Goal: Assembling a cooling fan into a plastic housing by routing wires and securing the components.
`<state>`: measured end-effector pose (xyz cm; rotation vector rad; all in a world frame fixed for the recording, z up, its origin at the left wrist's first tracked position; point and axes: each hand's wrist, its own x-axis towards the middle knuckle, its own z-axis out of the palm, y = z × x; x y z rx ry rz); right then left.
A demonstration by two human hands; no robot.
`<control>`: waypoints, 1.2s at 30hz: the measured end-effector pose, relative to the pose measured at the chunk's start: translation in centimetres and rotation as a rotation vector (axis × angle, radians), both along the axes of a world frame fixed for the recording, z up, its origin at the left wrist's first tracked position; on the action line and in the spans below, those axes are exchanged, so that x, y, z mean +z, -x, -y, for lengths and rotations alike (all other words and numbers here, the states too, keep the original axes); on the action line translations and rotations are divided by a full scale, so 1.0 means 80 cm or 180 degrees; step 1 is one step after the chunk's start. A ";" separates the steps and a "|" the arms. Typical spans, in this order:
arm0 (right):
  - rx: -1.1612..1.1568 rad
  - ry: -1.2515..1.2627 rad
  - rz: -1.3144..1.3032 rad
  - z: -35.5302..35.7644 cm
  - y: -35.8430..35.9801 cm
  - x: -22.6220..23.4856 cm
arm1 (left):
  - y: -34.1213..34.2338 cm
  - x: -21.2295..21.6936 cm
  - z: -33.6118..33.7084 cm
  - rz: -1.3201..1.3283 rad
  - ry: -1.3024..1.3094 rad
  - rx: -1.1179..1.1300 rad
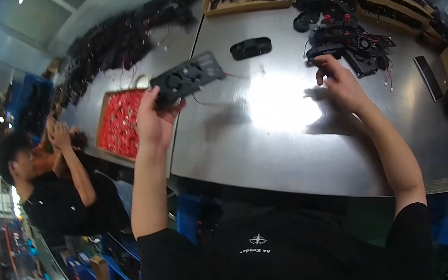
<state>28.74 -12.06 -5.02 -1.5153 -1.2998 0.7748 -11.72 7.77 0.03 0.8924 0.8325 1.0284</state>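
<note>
The left hand's (155,118) fingers grip the near end of a black twin-fan panel (188,77), held over the table (226,151) just right of the tray of red parts (116,154). Well right of that tray hangs the right hand (340,86), fingers loosely curled, seemingly empty. I'd judge this panel midway through handling, not yet set down; farther right of the tray lie heaped wired black units (357,39), whether done or waiting I can't tell.
</note>
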 end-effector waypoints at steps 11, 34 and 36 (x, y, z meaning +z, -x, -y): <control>0.0585 -0.0131 0.3404 -0.015 0.090 0.015 | 0.083 -0.090 0.295 0.2020 0.1591 -0.0509; 0.1970 -0.1569 0.0536 -0.280 0.489 0.021 | 0.180 -0.117 0.347 0.2400 0.0873 -0.1870; 0.1674 -0.1273 0.0400 -0.249 0.417 0.026 | 0.173 -0.104 0.320 0.1933 0.0755 -0.1340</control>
